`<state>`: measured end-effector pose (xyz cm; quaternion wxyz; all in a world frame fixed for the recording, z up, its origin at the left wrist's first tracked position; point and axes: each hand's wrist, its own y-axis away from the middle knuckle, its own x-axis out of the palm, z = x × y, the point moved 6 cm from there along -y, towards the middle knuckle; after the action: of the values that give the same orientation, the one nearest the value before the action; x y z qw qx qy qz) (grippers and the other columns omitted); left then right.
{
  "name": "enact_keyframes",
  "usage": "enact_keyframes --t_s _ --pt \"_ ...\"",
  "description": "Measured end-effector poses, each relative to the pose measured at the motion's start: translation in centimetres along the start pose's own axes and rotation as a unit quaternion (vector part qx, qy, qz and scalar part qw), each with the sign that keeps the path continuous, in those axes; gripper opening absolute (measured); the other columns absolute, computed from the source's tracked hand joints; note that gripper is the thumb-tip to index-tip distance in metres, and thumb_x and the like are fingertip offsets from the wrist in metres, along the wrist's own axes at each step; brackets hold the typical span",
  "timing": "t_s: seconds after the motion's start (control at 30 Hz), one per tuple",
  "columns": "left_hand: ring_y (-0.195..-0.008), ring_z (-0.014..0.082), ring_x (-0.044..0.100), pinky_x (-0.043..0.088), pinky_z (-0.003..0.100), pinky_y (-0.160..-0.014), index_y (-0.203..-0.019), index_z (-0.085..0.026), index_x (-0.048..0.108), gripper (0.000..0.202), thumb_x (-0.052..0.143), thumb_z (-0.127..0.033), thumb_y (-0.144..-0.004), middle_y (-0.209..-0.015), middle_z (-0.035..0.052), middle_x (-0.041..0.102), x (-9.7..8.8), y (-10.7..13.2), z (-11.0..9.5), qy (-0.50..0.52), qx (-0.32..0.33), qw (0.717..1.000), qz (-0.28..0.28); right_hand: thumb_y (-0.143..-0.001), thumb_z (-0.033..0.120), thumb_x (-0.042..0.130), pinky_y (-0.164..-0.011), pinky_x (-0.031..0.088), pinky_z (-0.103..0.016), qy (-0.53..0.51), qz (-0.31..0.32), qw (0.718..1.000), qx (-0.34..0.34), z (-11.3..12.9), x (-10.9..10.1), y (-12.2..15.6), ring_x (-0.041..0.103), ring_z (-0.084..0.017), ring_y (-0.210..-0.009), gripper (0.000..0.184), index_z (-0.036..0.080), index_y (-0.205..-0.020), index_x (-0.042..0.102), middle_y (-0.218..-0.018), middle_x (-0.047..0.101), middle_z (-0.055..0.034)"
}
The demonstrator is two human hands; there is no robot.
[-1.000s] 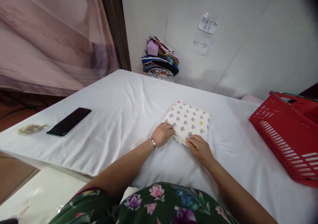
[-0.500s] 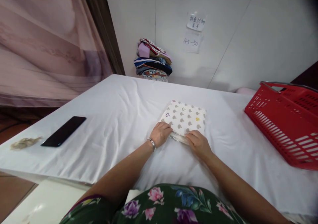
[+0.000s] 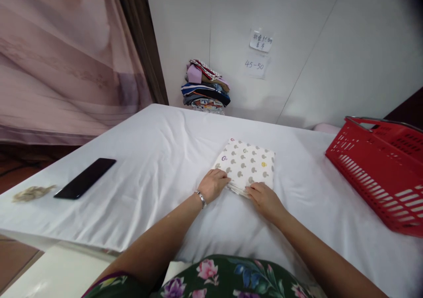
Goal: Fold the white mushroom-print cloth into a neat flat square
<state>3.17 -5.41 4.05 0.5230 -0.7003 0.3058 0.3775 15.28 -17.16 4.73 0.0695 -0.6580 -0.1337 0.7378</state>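
A folded white cloth (image 3: pixel 246 159) with grey, mushroom-like prints and a few coloured ones lies flat on the white-covered table (image 3: pixel 148 157). Several layers show along its near edge. My left hand (image 3: pixel 214 184), with a silver bracelet at the wrist, grips the near left corner, fingers on top. At the near right corner my right hand (image 3: pixel 264 197) pinches the same edge between thumb and fingers. Both thumbs are partly hidden, and the underside of the cloth does not show.
A red plastic basket (image 3: pixel 370 170) stands at the right. On the left lie a black phone-like slab (image 3: pixel 85 179) and a small beige bundle (image 3: pixel 33 193). Behind the table's far edge rises a stack of folded fabrics (image 3: pixel 206 86) by the wall. A pink curtain (image 3: pixel 66 60) hangs at left.
The whole view has shifted, so everything sits slightly lower in the picture. Both hands stay at the cloth's near edge, with the right fingers slightly adjusted; the cloth looks the same.
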Motion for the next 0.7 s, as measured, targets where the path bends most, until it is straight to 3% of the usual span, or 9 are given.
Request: enact_keyframes --t_s 0.2,0.4,0.57,0.7 --pt "-0.086 0.0151 0.051 0.040 0.028 -0.077 -0.093 -0.020 0.063 0.019 0.044 -0.017 -0.088 -0.090 0.0034 0.061 0.2 -0.4 0.2 -0.026 0.024 0.999 0.035 -0.089 0.022 0.041 -0.071 0.046 -0.029 -0.087 0.059 0.994 0.030 -1.3 0.1 -0.3 0.054 -0.018 -0.085 0.025 0.023 -0.100 0.063 -0.093 0.061 -0.0054" --pt "-0.086 0.0167 0.050 0.039 0.030 -0.076 -0.094 -0.019 0.061 0.021 0.042 -0.012 -0.088 -0.091 0.0040 0.060 0.8 -0.8 0.2 -0.087 0.090 0.989 0.083 -0.089 0.021 0.040 -0.070 0.046 -0.027 -0.139 0.087 0.986 0.022 -1.5 -0.6 -0.8 0.056 -0.015 -0.083 0.026 0.025 -0.100 0.064 -0.092 0.061 -0.0032" --pt "-0.086 0.0180 0.048 0.037 0.031 -0.076 -0.101 -0.017 0.057 0.022 0.038 -0.014 -0.090 -0.093 0.0063 0.058 0.7 -0.9 -0.2 -0.119 0.152 0.977 0.091 -0.088 0.019 0.041 -0.069 0.044 -0.026 -0.106 0.098 0.989 0.040 -1.2 -0.6 -0.9 0.054 -0.015 -0.082 0.024 0.023 -0.095 0.063 -0.089 0.059 -0.0032" --pt "-0.082 0.0183 0.048 0.036 0.033 -0.075 -0.094 -0.016 0.057 0.021 0.037 -0.012 -0.088 -0.087 0.0070 0.056 0.9 -1.4 -0.5 -0.130 0.167 0.971 0.113 -0.085 0.023 0.046 -0.069 0.041 -0.026 -0.053 0.099 0.992 0.050 -0.8 -0.4 -0.8 0.052 -0.017 -0.085 0.016 0.021 -0.092 0.061 -0.089 0.057 -0.0041"
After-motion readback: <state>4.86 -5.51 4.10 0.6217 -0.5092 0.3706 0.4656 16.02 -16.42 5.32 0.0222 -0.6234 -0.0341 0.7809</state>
